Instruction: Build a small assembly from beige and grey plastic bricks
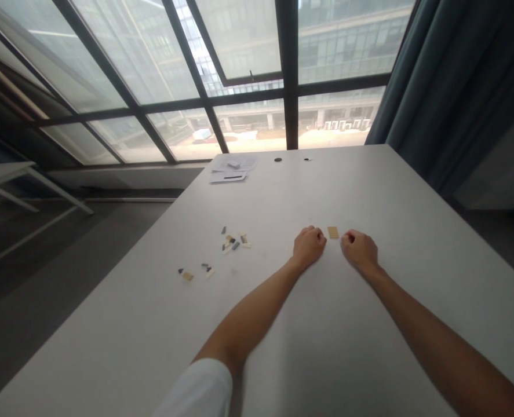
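Note:
A small tan square plate [333, 232], like a toy-brick plate, lies flat on the white table [257, 324]. Just left of it rests my left hand [309, 244], curled into a loose fist. On the plate's other side my right hand [360, 249] is also closed in a fist, thumb side toward the plate. Neither hand appears to touch the plate, and I see nothing held in either one. To the left lies a loose cluster of grey, tan and cream pieces [236, 245]. Nearer the table's left edge are another tan piece [188, 276] and a few small dark and cream pieces [207, 269].
Papers [229, 176] with a small light object on top lie at the far left corner of the table. Two round cable holes, one of them [278, 160], sit near the far edge. Windows stand beyond, with a blue curtain [452, 87] at the right.

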Motion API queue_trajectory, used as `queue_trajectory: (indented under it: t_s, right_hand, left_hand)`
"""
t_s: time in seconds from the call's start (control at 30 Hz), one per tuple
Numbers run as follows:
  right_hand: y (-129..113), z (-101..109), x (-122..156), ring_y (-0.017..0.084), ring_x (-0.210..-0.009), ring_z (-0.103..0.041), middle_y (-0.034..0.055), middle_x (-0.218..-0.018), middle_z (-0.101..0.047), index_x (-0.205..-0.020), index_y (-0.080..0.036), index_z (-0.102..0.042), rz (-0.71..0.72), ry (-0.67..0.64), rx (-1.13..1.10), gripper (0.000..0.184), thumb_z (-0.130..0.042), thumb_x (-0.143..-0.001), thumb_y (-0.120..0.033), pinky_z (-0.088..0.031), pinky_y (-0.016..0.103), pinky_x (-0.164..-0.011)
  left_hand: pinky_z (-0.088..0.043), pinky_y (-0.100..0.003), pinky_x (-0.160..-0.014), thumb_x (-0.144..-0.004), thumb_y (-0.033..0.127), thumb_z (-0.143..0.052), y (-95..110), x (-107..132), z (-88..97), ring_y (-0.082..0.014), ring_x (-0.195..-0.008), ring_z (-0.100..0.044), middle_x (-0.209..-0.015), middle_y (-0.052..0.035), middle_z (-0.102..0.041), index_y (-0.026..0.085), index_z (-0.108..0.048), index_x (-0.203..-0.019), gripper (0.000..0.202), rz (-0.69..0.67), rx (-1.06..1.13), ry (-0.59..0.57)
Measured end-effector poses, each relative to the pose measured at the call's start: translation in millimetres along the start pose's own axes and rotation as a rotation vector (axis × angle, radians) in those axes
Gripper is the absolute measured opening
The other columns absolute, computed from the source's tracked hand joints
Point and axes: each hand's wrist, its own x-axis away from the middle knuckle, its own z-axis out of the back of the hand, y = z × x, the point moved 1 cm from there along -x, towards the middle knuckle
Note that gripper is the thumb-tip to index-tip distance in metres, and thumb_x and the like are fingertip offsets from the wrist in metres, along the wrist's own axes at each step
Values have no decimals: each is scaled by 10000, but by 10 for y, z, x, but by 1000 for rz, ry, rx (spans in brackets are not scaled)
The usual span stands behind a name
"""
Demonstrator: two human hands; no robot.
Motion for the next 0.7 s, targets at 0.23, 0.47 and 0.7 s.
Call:
queue_trajectory:
  t_s: [0.23, 0.47, 0.7]
  right_hand:
    - [-9, 12, -2, 188, -682, -568, 84, -797, -717, -856, -199, -763, -14, 2, -32, 322, -469, -881, -328, -284, 281, -589]
    - [25, -29, -18, 183, -671, -559, 82, -782, -710, -836, -196, -757, -28, 14, -36, 315, -477, -878, -335, -275, 287, -579]
    - [26, -23, -25, 184, -680, -547, 82, -803, -716, -858, -200, -762, -27, 16, -49, 314, -481, -873, -339, -275, 285, -584]
  left_hand:
    - [-457, -287, -927, -962, 254, -459, -17, -2, -5, -189, -1019, -592, -1020, -73, -687, 204, -715, -964, 261, -12, -3, 5]
    - [-465, -292, -906, -949, 253, -462, -37, -3, -26, -194, -1007, -595, -997, -63, -688, 203, -699, -927, 243, -38, -2, 20]
    - [-465, -286, -919, -949, 261, -468, -23, -7, -26, -191, -1016, -592, -1008, -66, -687, 203, -708, -936, 247, -15, -2, 4]
